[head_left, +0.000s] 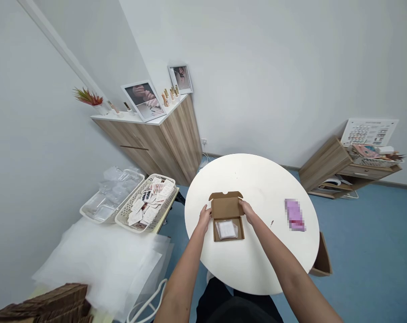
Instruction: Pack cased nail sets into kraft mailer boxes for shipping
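A small brown cardboard box (228,207) rests on the round white table (253,175) with its lid raised and tilted away from me. Inside it lies a whitish packet (227,229) that looks wrapped in clear plastic. My left hand (205,217) grips the box at its left side, near the hinge of the lid. On the other side my right hand (246,210) pinches the lid's right edge. Parts of the fingers are hidden behind the cardboard.
A blurred purple item (294,215) lies at the table's right. On the left, a white basket (123,220) holds small packets beside a basket (89,213) of clear plastic cases. Translucent sheets (102,264) lie in front. An open carton (322,260) stands below the table's right edge.
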A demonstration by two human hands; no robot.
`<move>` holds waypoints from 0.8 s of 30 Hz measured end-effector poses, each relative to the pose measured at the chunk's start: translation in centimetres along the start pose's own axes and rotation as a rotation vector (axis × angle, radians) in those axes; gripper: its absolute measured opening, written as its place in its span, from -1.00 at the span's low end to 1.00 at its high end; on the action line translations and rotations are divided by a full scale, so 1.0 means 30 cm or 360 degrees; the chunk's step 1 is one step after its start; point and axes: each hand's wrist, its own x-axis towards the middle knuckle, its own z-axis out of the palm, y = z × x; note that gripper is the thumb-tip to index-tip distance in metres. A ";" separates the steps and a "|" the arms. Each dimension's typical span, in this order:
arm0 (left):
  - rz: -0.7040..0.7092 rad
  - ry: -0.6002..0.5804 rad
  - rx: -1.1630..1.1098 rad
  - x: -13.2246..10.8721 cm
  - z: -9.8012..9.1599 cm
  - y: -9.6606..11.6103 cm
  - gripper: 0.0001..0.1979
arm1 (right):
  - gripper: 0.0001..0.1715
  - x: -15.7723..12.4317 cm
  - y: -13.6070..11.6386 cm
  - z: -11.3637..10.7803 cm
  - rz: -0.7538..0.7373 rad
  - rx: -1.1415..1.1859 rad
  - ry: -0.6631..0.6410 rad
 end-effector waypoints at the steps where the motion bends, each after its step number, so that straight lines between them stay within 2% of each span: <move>1: -0.0035 -0.0004 -0.0017 -0.011 0.000 0.009 -0.22 | -0.56 -0.005 -0.002 -0.003 -0.0024 0.0000 0.0016; 5: -0.0058 -0.0046 -0.0016 -0.063 -0.005 0.039 -0.24 | -0.52 -0.032 0.012 -0.014 -0.0190 -0.0060 0.0109; 8: 0.0052 -0.0041 0.0110 -0.099 -0.013 0.044 -0.26 | -0.51 -0.062 0.036 -0.019 -0.0332 -0.0070 0.0160; 12: 0.0201 -0.0002 0.0303 -0.141 -0.020 0.033 -0.27 | -0.52 -0.112 0.066 -0.027 -0.0416 -0.0071 0.0105; 18: 0.0550 -0.0134 0.0503 -0.228 -0.025 0.002 -0.47 | -0.64 -0.206 0.085 -0.047 -0.0750 -0.0314 -0.0009; 24: 0.0704 -0.0187 0.0710 -0.301 -0.054 -0.073 -0.58 | -0.58 -0.279 0.149 -0.073 -0.0884 -0.0497 -0.0066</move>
